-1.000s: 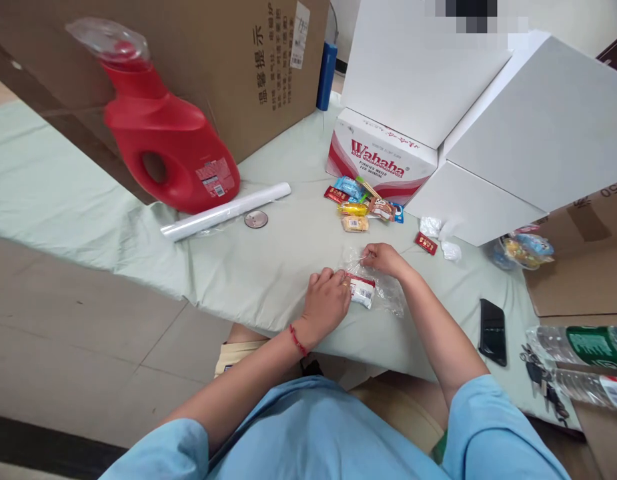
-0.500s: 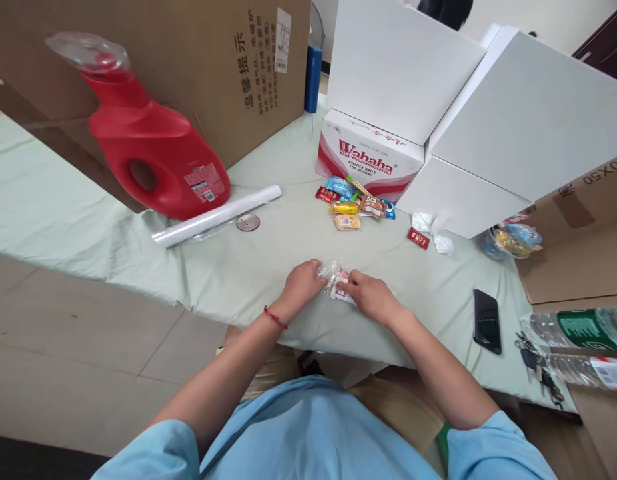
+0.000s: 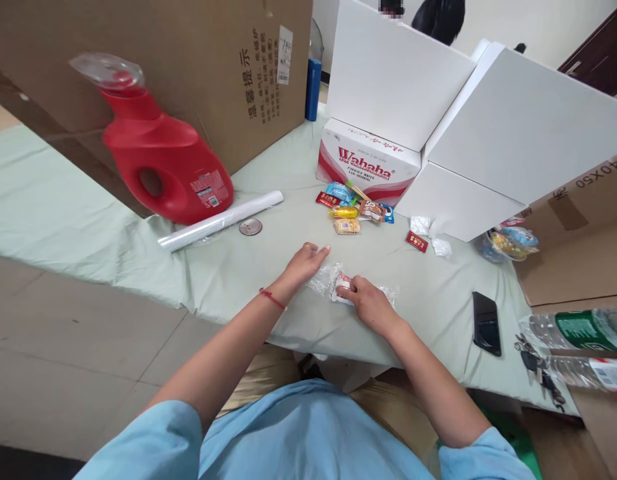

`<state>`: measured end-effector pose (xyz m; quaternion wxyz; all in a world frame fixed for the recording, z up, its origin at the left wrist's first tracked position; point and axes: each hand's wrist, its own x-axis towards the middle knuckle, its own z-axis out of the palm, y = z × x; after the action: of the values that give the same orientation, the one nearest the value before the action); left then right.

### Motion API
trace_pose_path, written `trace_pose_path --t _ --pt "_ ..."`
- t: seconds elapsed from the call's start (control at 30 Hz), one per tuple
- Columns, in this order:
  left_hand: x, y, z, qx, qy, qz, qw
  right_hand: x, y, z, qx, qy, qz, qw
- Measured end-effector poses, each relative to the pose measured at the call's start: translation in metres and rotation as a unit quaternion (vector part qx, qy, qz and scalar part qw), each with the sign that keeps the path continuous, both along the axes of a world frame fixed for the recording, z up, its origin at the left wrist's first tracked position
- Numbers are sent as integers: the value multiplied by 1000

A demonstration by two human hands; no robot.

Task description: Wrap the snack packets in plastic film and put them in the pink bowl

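While the right hand [image 3: 372,304] pinches the packet [image 3: 341,281], the left hand [image 3: 300,265] is loosely spread nearby.

A pale, plain wall [image 3: 508,23] rises at the back, with a dark baseboard [image 3: 325,78] low behind the bench [image 3: 53,193]. A dark brown panel with a metal handle stands at upper right, door or cabinet unclear. Grey tiles with thin joints cover the floor [image 3: 78,360]. Light falls soft and even.
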<state>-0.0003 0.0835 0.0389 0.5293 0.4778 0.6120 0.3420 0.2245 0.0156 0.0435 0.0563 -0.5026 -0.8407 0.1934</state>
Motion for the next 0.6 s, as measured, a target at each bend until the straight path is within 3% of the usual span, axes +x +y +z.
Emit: trace_pose_path --t 0.17,0.27,0.47,0.53,0.6 --pt "9 20 4 -21 -30 -146 989 -1 0 0 -54 55 -85 993" --pt "-5 12 4 -6 -61 -172 983 1 0 -1 -58 67 -76 993" --pt "-43 -15 -5 -5 -84 -91 992 9 -4 -15 -14 60 -24 998" --pt "-42 -20 -5 -8 -70 -43 997 9 -7 -17 9 51 0 999" --pt "-34 -23 -2 -5 2 -7 1000 7 -11 -17 29 30 9 999"
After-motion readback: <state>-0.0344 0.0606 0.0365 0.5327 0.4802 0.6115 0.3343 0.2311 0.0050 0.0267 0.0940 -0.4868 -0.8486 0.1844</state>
